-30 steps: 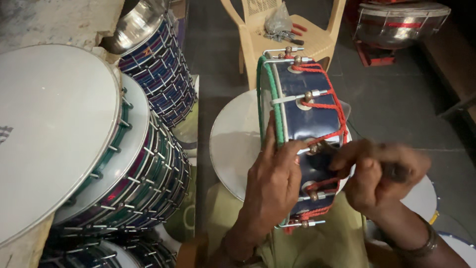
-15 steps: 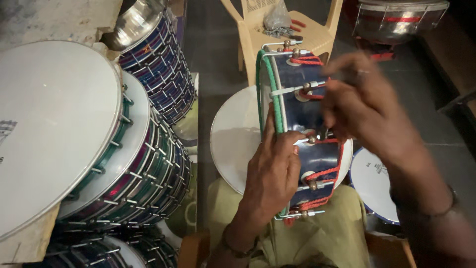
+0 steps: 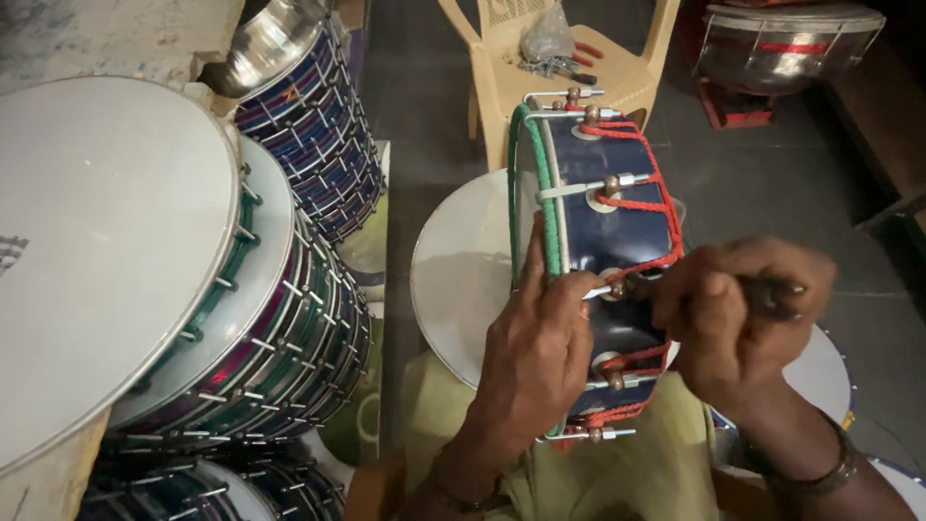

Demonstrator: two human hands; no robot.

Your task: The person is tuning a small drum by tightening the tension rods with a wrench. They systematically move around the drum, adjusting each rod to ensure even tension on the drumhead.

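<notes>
From up here I read the blue drum [image 3: 598, 241] as my landmark: it stands on edge on the lap, just in front of the plastic chair [image 3: 559, 68], with red cord [image 3: 656, 207] laced between its metal tension lugs. Half a second ago my right hand was raised over the upper part of the shell; now the right hand [image 3: 738, 323] has dropped to the shell's middle and is clenched tight around a dark tool [image 3: 772, 289], whose tip seems to sit on the lug [image 3: 617, 287] there, though my fingers hide the contact. So the work has moved to this middle lug. My left hand [image 3: 535, 352] lies flat and spread against the green-edged rim on the drum's near side, steadying it rather than gripping it. A white drumhead [image 3: 458, 275] rests behind the drum to its left. On the chair seat beyond the drum sits a small clear bag [image 3: 548, 37] with contents I cannot make out, beside red-handled pliers [image 3: 584, 53]. Far left of the drum, finished drums [image 3: 280, 318] are stacked.
</notes>
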